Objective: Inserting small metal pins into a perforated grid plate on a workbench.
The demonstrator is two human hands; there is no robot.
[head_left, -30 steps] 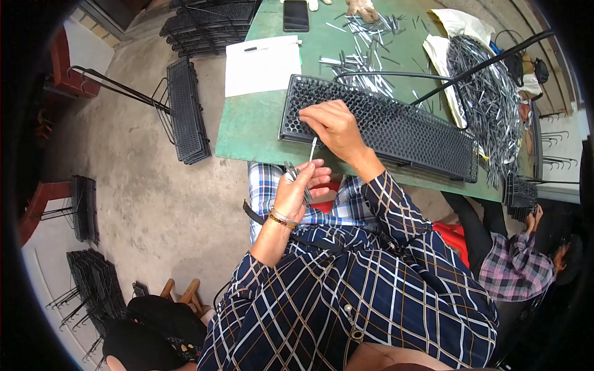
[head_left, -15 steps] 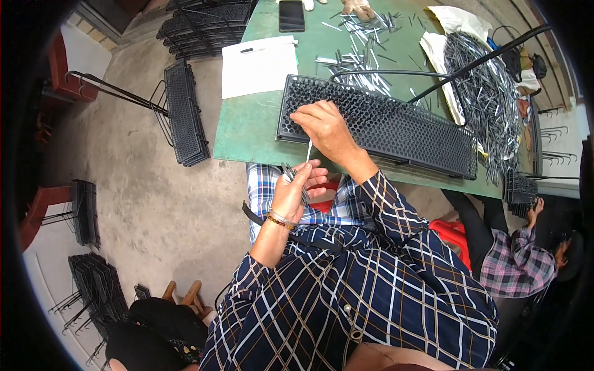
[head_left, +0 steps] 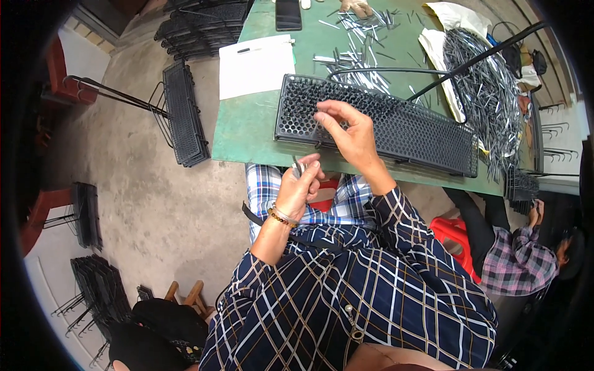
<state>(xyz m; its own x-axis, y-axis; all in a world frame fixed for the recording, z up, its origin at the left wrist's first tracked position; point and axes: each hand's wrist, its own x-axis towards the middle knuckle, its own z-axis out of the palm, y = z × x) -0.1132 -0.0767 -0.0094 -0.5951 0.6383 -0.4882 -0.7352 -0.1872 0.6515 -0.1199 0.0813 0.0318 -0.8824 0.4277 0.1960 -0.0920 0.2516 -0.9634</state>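
A long black tray (head_left: 427, 139) with rows of round holes lies slantwise on the green table, close in front of me. My right hand (head_left: 352, 133) is over its left part, thumb and forefinger drawn together at the holes. Whatever is between those fingertips is too small and blurred to make out. Below the tray's near edge, my left hand (head_left: 298, 188) is closed around a small bundle of thin metal strips (head_left: 299, 167), whose ends stick out above the thumb. Dark pieces stand up from many holes along the tray's left and far side.
Loose strips (head_left: 365, 52) lie scattered beyond the tray. At the right, a white sack (head_left: 439, 52) spills a heap of strips (head_left: 482, 93). Paper with a pen (head_left: 257, 68), a phone (head_left: 288, 15) and a gloved hand (head_left: 357, 7) are on the table (head_left: 241, 136). Another person (head_left: 520, 263) sits at right.
My right hand has moved right along the tray, its fingers lifting and opening slightly. The pale strip seen between my hands is gone from there. My left hand has shifted slightly right.
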